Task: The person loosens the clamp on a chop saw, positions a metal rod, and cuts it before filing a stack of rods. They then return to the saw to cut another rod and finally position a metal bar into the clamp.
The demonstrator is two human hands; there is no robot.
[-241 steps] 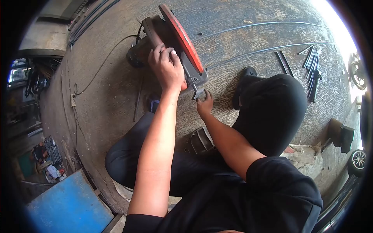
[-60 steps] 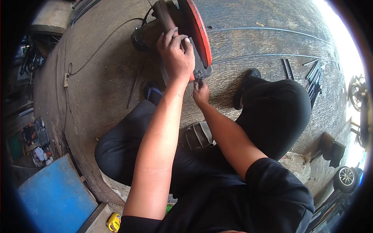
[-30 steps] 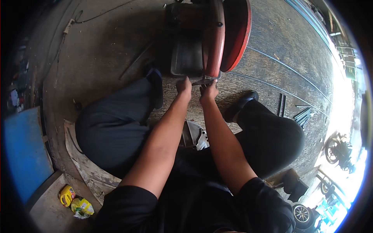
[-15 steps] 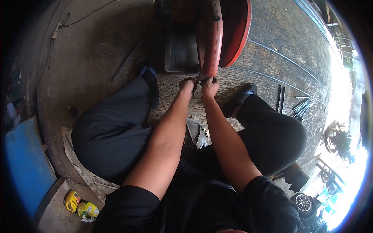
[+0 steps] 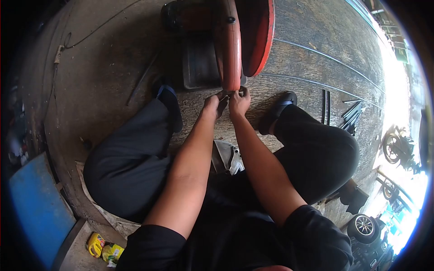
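A red-handled cut-off saw stands on the floor in front of me, with its long handle (image 5: pixel 232 58) pointing toward me and a red disc-shaped guard (image 5: pixel 266 43) to the right. My left hand (image 5: pixel 214 105) is closed just below the near end of the handle, fingers curled in. Right beside it, my right hand (image 5: pixel 239 102) is also closed, fingers bent up by the handle's tip. Whatever small part lies between the fingers is hidden. A dark metal base (image 5: pixel 199 67) shows under the saw, left of the handle.
Thin metal rods (image 5: pixel 325 53) lie on the floor to the right, with short dark bars (image 5: pixel 326 107) and a bundle of cut pieces (image 5: pixel 351 118). A silver metal part (image 5: pixel 226 156) sits between my legs. A cable (image 5: pixel 97 28) runs at upper left; a blue panel (image 5: pixel 40 205) stands lower left.
The view has swung slightly, so the saw appears further left. Both hands stay by the handle's near end; the fingers have shifted a little, with the left hand turned slightly more open to view.
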